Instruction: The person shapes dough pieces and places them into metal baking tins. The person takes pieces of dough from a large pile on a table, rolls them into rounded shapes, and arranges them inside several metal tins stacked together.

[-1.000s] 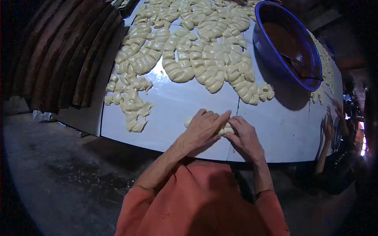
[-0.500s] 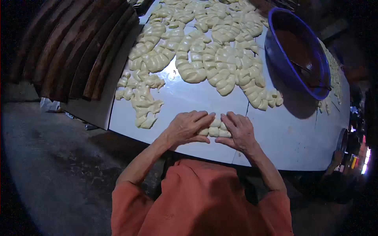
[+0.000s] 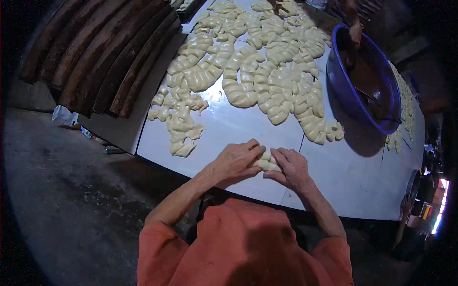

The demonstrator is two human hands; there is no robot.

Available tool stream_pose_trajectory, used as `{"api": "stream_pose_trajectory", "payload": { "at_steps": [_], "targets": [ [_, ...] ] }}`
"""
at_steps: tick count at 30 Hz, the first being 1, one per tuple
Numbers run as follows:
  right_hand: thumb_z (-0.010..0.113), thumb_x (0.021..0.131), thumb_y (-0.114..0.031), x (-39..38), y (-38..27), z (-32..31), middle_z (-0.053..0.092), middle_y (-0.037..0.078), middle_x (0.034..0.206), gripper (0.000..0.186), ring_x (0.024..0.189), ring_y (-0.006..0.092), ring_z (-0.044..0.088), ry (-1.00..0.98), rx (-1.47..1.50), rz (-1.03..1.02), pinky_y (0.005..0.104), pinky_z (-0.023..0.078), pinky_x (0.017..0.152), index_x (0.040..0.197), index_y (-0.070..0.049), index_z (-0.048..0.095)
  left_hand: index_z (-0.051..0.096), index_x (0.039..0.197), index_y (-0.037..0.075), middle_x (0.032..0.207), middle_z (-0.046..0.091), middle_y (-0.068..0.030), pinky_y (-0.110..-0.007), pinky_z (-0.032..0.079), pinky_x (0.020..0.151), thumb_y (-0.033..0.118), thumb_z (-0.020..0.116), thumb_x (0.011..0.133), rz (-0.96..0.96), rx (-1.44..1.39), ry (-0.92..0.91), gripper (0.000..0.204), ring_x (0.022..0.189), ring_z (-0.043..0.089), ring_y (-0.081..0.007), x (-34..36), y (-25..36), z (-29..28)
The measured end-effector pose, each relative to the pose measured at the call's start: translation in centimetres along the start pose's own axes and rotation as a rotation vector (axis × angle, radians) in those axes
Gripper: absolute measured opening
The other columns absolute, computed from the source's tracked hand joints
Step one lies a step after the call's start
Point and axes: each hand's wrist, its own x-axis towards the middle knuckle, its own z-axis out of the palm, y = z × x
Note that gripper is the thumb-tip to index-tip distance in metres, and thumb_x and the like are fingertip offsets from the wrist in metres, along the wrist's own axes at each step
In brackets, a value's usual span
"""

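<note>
A small cluster of pale dough pieces [image 3: 268,162] lies near the front edge of the white table [image 3: 224,126]. My left hand [image 3: 240,161] is closed around its left end, and my right hand [image 3: 289,166] grips the right end with the thumb below. Only the middle of the dough shows between my fingers. Beyond my hands spreads a broad layer of shiny pale dough pieces [image 3: 274,90], pressed together in rows. A ragged patch of dough [image 3: 182,136] lies apart to the left.
A purple basin [image 3: 341,102] with brown contents and a thin dark stick stands at the right. Another person's hand [image 3: 355,34] reaches over its far rim. Long dark curved slats [image 3: 95,57] are stacked at the left. More small dough pieces [image 3: 405,105] lie beyond the basin.
My hands have come closer together, covering more of the dough cluster. Another person's hand has appeared at the basin. The whole view has shifted slightly.
</note>
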Motion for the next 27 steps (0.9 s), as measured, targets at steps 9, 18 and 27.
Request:
{"api": "stream_pose_trajectory", "payload": {
  "at_steps": [9, 18, 27],
  "targets": [
    [0.082, 0.075, -0.044, 0.1, 0.0, 0.1, 0.064, 0.013, 0.103, 0.06, 0.08, 0.0307, 0.062, 0.005, -0.041, -0.032, 0.0404, 0.052, 0.07, 0.116, -0.004, 0.065, 0.056, 0.126, 0.006, 0.116, 0.061, -0.0172, -0.046, 0.054, 0.081, 0.033, 0.077, 0.08, 0.047, -0.021, 0.04, 0.057, 0.094, 0.066, -0.0385, 0.6, -0.9, 0.9],
    [0.082, 0.079, -0.027, 5.1, -4.6, -5.3, 0.07, 0.011, 0.089, 0.04, 0.081, 0.0172, 0.066, -0.439, 0.624, 0.58, 0.0329, 0.053, 0.073, 0.104, 0.002, 0.07, 0.065, 0.106, -0.001, 0.091, 0.068, -0.0232, -0.049, 0.052, 0.081, 0.023, 0.067, 0.075, -0.092, -0.241, -0.089, 0.039, 0.089, 0.066, -0.042, -0.9, 1.0, -3.2],
    [0.09, 0.074, -0.029, 21.7, -10.2, -10.3, 0.068, 0.006, 0.08, 0.04, 0.07, 0.0167, 0.063, -0.384, 0.373, -0.126, 0.0302, 0.047, 0.059, 0.099, -0.003, 0.073, 0.06, 0.106, 0.002, 0.089, 0.064, -0.0178, -0.048, 0.052, 0.071, 0.036, 0.069, 0.083, 0.065, -0.006, 0.183, 0.042, 0.083, 0.067, -0.038, -9.5, 0.4, -17.7]
  ]
}}
